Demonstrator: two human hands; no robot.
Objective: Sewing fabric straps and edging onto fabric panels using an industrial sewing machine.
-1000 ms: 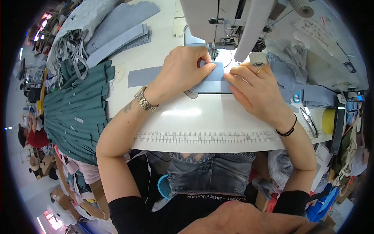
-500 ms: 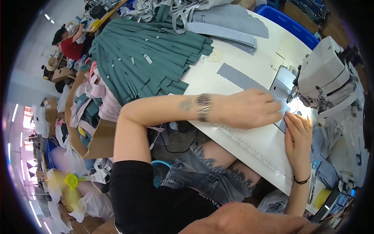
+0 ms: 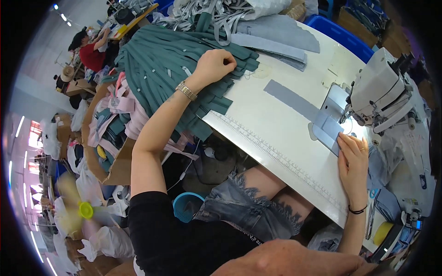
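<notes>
My left hand (image 3: pixel 212 67) is over the green fabric strips (image 3: pixel 161 60), near their cut ends, with its fingers curled and the thumb drawn in. What it pinches, if anything, is hidden. At the sewing machine (image 3: pixel 380 85), my right hand (image 3: pixel 353 154) lies flat, fingers stretched together on the edge of a blue-grey fabric piece (image 3: pixel 328 129) just in front of the lit needle area. Beside that piece, a long grey fabric strip (image 3: pixel 291 99) stretches leftward across the white table (image 3: pixel 281 138).
A printed ruler scale (image 3: pixel 267 149) runs along the table's near edge. Grey fabric panels (image 3: pixel 278 32) lie at the back, before a blue crate (image 3: pixel 340 36). Left of the table stands a cardboard box (image 3: pixel 120 161) of scraps; a fan (image 3: pixel 86 210) is lower left. A co-worker (image 3: pixel 91 54) sits far left.
My left hand has swung away from the machine, leftward to the green strips. The blue-grey piece it covered now shows. My right hand has stayed nearly still.
</notes>
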